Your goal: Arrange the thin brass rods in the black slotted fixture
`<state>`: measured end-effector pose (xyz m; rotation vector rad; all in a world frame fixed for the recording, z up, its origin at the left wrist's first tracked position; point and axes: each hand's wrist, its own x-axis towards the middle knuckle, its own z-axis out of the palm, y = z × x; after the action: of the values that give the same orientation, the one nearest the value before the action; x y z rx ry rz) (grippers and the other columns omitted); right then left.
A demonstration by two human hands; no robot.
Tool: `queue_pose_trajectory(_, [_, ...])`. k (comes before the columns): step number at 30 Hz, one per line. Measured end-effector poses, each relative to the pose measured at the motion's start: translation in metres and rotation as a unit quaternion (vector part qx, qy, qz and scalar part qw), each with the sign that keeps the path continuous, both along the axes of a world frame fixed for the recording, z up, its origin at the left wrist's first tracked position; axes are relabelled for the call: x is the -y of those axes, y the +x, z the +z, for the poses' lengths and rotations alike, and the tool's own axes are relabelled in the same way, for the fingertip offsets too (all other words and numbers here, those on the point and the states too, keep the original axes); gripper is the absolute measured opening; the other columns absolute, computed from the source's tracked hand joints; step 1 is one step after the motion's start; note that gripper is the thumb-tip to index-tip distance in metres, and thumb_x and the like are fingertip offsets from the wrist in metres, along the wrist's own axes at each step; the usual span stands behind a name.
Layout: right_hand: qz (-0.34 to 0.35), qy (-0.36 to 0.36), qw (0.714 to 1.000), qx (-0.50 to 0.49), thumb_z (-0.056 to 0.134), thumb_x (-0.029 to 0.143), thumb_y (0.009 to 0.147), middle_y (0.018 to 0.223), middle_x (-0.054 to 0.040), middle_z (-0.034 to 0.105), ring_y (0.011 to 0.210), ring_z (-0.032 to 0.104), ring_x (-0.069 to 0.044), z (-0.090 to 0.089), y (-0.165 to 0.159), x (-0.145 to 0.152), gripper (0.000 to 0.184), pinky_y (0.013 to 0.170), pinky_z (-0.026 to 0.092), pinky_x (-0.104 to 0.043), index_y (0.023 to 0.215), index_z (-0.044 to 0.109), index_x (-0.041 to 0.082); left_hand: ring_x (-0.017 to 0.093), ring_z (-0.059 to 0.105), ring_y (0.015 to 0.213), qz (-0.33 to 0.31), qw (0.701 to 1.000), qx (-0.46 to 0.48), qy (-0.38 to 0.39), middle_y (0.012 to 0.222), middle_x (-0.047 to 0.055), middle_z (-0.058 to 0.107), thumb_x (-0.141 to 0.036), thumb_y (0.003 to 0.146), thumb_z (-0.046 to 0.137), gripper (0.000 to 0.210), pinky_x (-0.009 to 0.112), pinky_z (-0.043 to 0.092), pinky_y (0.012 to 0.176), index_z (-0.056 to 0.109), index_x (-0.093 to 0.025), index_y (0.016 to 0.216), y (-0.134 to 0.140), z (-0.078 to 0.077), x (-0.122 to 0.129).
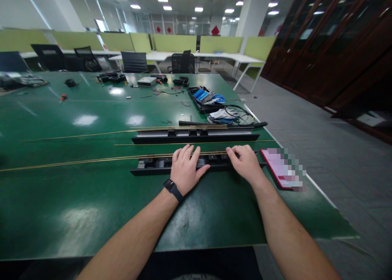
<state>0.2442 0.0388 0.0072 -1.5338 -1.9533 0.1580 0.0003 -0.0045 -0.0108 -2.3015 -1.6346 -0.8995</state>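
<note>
My left hand [185,170], with a dark watch on the wrist, lies with fingers stretched and thumb spread over the near black channel [153,172]. Its fingertips rest across thin brass-coloured rods [92,161], which run along the channel and stick out far to the left. Closer to the channel's right end, my right hand [244,161] is closed, thumb against curled fingers, around the right part of the rods; the exact grip is partly hidden. Dark blocks [212,158] sit inside the channel between my hands.
A second channel [196,139] with more rods lies behind, and a single rod [147,144] lies between the two. Right of my hand is a red-edged phone [280,170]. Farther back are a black tray [199,104] of blue items, gloves [225,116] and cables [245,114].
</note>
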Motion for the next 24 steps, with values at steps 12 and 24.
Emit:
queue_pose_trajectory(12, [-0.006, 0.004, 1.000, 0.004, 0.053, 0.047, 0.099, 0.081, -0.0063, 0.072, 0.096, 0.056, -0.028, -0.0035, 0.0001, -0.0012, 0.035, 0.085, 0.037, -0.041, 0.073, 0.061, 0.025, 0.034, 0.053, 0.140, -0.001, 1.000, -0.003, -0.002, 0.144, 0.016, 0.064, -0.056, 0.095, 0.065, 0.060, 0.052, 0.036, 0.117, 0.061, -0.020, 0.142, 0.0004, 0.0007, 0.0006])
queue_pose_trajectory(24, [-0.018, 0.004, 1.000, 0.008, 0.052, 0.046, 0.098, 0.081, -0.0061, 0.072, 0.098, 0.055, -0.028, -0.0032, 0.0004, -0.0012, 0.035, 0.086, 0.034, -0.042, 0.071, 0.060, 0.024, 0.033, 0.052, 0.141, 0.001, 1.000, -0.004, -0.002, 0.145, 0.016, 0.064, -0.057, 0.095, 0.065, 0.060, 0.051, 0.035, 0.118, 0.061, -0.020, 0.142, 0.0002, -0.0001, 0.0000])
